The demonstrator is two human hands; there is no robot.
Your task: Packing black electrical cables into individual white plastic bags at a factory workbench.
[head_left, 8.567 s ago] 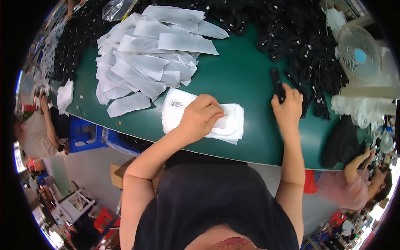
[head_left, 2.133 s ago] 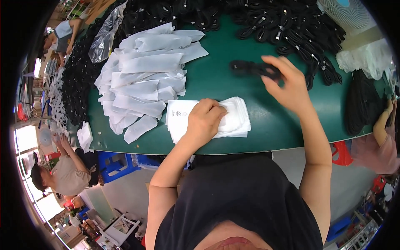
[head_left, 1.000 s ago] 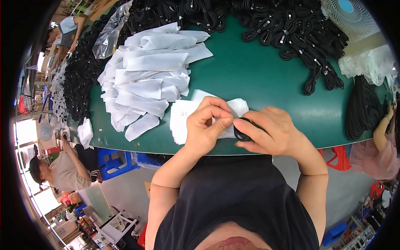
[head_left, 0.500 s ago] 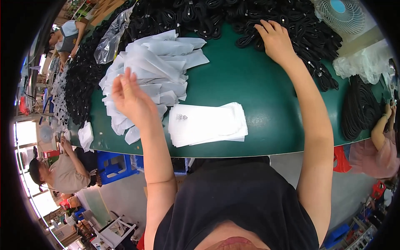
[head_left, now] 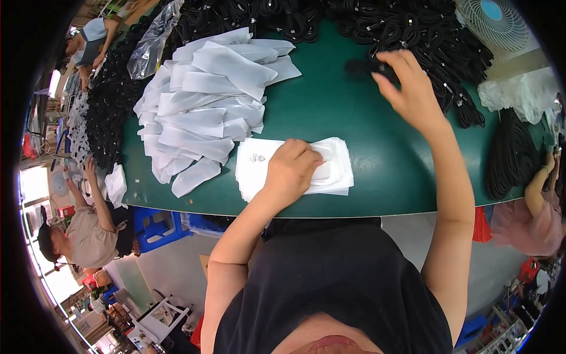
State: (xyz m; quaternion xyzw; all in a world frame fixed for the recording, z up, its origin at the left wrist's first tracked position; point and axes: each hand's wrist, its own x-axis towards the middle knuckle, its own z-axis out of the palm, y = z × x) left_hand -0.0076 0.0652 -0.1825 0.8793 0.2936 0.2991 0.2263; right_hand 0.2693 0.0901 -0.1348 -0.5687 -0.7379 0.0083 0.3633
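Observation:
My left hand rests with curled fingers on a flat stack of empty white pouches near the front edge of the green table. My right hand is stretched out over the far right of the table, its fingers closed on a black coiled cable just lifted from the heap of black cables. A loose pile of filled white pouches lies to the left of the stack.
A clear plastic bag lies at the far left. More black cables line the table's left end. A white fan stands at the back right. Other people work at the left and right.
My left hand has come back from the pouch pile onto the flat stack. My right hand has pulled a coiled cable out of the heap toward me.

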